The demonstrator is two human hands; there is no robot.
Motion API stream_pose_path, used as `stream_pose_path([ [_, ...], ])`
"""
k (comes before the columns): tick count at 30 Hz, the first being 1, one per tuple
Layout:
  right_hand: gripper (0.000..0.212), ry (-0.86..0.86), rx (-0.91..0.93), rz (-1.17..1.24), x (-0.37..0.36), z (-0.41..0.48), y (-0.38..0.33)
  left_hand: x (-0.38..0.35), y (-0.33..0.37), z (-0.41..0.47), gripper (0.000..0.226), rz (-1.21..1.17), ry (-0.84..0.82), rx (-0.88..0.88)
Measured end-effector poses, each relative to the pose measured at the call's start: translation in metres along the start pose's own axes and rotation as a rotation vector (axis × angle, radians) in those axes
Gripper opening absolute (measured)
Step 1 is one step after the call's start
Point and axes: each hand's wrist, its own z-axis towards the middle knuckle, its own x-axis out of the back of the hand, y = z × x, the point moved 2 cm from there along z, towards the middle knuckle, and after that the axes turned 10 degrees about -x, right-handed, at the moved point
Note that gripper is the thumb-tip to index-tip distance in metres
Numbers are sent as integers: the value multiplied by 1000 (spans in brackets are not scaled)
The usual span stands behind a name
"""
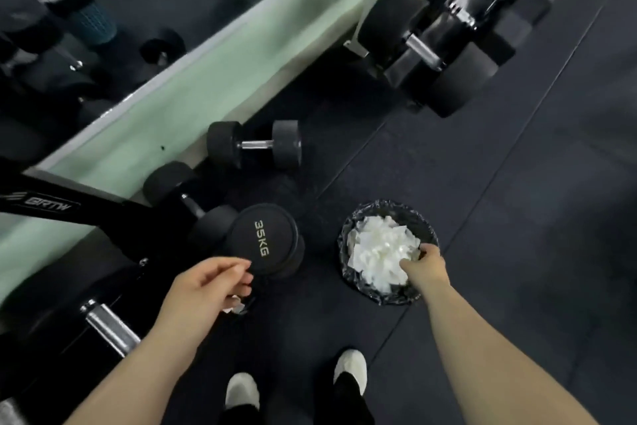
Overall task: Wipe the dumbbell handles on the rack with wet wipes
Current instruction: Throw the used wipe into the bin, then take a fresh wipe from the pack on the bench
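1. The nearest dumbbell handle is a bare chrome bar low on the left, by the black rack. Another chrome handle sits among the racked weights at upper right.
2. The steel looks stiff and smooth, and probably slick once wet. The weights seem too heavy to shift, so a wipe is best wrapped round the bar's middle, between the heads.
3. The wipes are a white crumpled heap, soft and light, filling a bin lined with a black bag.
4. The right hand reaches into the bin with its fingertips down among the wipes. Whether they pinch one cannot be told.
5. The left hand hangs beside the 35KG dumbbell, its fingers curled round a small white scrap.
6. Rubber heads close off each bar's ends, leaving only short strokes. A small dumbbell and the 35KG one crowd the floor by the green wall base. To the right of the bin, the dark mat lies open for stepping.
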Motion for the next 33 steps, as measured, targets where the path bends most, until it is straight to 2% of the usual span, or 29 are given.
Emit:
stream_pose_path([
  [6,36,-20,64,28,23,14,-6,-38,26,14,24,9,-15,-89],
  [12,11,-20,139,126,38,-18,7,-34,29,-13,25,40,-65,-100],
  [16,28,-27,170,178,39,-67,42,-21,18,-44,21,100,-121,-123],
  [19,28,-22,156,235,36,-114,84,-15,4,-74,21,131,-233,-163],
  [23,26,90,104,418,18,-182,167,-15,-27,-118,23,224,-447,-200],
  [33,23,360,-210,739,-4,-317,393,-64,-104,-265,16,375,-924,-196],
])
